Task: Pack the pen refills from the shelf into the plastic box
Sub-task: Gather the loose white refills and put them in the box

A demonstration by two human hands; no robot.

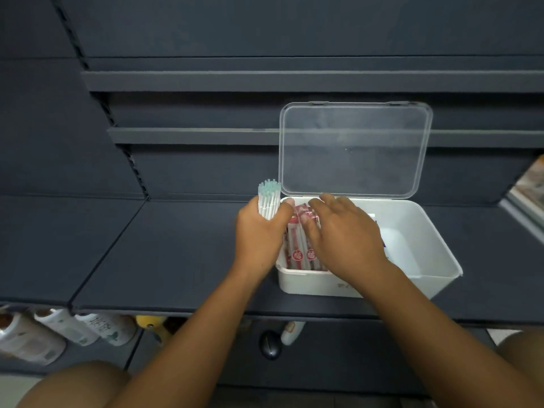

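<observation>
A white plastic box stands on the dark shelf, its clear lid hinged up at the back. Red-and-white packs of pen refills lie in the box's left end. My left hand grips an upright bundle of white refills with pale green tips, just left of the box's left wall. My right hand reaches over the box with fingers spread flat, touching the packs inside. The right half of the box shows bare white floor.
Empty dark shelves rise behind the box. On the lower shelf stand white bottles, a yellow item and a dark round object. Printed goods sit at the far right edge. My knees show at the bottom.
</observation>
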